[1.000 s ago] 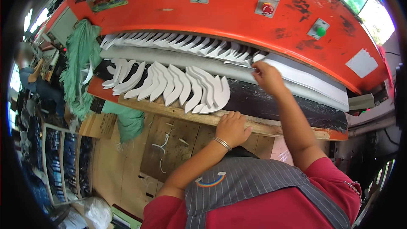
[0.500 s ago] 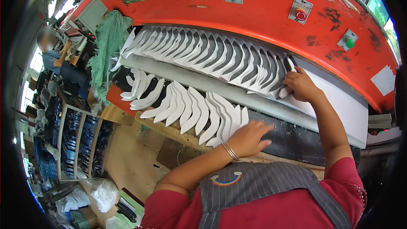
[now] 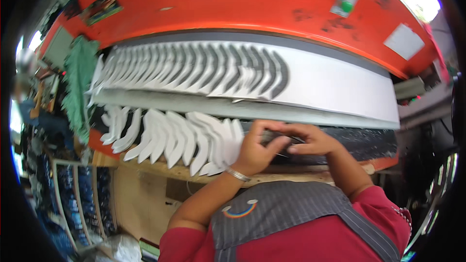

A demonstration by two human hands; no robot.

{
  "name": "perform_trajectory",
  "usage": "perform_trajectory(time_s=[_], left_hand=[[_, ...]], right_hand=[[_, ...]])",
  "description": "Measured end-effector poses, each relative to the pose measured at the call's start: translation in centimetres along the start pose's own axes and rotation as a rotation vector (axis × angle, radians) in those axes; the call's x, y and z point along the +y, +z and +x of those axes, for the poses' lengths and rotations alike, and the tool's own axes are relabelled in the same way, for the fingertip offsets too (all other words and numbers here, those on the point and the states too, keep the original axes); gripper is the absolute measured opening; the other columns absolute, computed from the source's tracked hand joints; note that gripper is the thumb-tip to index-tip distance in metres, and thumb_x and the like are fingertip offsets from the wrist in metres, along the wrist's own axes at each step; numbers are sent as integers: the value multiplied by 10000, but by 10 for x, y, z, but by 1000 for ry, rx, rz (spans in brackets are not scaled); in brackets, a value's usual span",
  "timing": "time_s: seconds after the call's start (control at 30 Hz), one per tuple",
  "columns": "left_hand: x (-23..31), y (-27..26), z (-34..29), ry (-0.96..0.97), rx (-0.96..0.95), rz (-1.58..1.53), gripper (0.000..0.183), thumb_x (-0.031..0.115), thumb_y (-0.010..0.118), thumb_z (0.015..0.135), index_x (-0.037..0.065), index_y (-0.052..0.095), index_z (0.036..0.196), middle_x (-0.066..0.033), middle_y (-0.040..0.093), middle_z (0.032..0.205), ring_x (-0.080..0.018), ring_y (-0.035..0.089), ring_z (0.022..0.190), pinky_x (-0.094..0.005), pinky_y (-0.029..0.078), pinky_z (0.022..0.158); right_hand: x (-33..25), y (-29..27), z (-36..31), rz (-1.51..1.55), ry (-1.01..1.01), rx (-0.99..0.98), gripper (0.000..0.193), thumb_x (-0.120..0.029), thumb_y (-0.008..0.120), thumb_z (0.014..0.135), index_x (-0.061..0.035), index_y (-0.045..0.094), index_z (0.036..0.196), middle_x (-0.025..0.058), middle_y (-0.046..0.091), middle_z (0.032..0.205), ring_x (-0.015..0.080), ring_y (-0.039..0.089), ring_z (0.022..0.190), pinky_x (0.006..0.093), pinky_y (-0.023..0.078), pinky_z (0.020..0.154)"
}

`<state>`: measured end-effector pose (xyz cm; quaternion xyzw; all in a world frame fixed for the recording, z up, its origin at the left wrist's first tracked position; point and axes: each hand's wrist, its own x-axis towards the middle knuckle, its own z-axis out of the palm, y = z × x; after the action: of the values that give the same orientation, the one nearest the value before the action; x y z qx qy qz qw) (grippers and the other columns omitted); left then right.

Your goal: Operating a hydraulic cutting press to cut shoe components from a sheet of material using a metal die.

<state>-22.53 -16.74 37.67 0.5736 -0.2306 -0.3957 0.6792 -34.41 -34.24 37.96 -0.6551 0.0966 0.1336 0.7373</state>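
Both hands meet above the dark front ledge, fingers curled toward each other. My left hand (image 3: 258, 149), with bracelets at its wrist, is just right of a row of curved white foam-like pieces (image 3: 172, 133). My right hand (image 3: 313, 140) faces it. A thin dark edge shows between the fingers, but blur and the hands hide what it belongs to. Behind them lies a white sheet (image 3: 335, 80) with a long row of curved cut-outs (image 3: 279, 75) along its left part; its right part is uncut.
An orange machine front (image 3: 233, 7) with green buttons and a red button rises behind the sheet. Green woven cloth (image 3: 80, 85) hangs at the left. A rack of blue items (image 3: 80, 199) stands at lower left, and a blurred person sits at far left.
My right hand has left the right end of the cut-out row and come back to meet my left hand over the ledge. The view has turned to the right.
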Motion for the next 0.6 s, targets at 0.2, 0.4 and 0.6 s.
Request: perform_trajectory(time_s=[0.2, 0.4, 0.6], left_hand=[[13, 35, -8, -15, 293, 233, 273, 66, 685, 864, 33, 506, 1067, -104, 611, 1060, -153, 565, 971, -312, 437, 929], [28, 90, 1, 186, -54, 467, 590, 115, 821, 728, 30, 497, 1213, -120, 542, 1199, -219, 547, 1105, -328, 440, 956], [27, 120, 19, 225, -360, 441, 494, 29, 802, 705, 63, 577, 1143, -130, 584, 1185, -227, 579, 1098, -321, 504, 889]], right_hand=[[13, 18, -26, -629, -308, 356, 667, -242, 767, 760, -19, 464, 1311, 192, 564, 1155, 364, 572, 1030, 415, 468, 891], [27, 4, -75, -572, -253, 685, 620, 4, 659, 710, -33, 484, 1304, 190, 605, 1137, 362, 611, 1022, 403, 502, 871], [19, -47, -132, -384, -223, 433, 565, 3, 593, 786, -78, 504, 1338, 178, 633, 1193, 310, 644, 1064, 345, 499, 920]])
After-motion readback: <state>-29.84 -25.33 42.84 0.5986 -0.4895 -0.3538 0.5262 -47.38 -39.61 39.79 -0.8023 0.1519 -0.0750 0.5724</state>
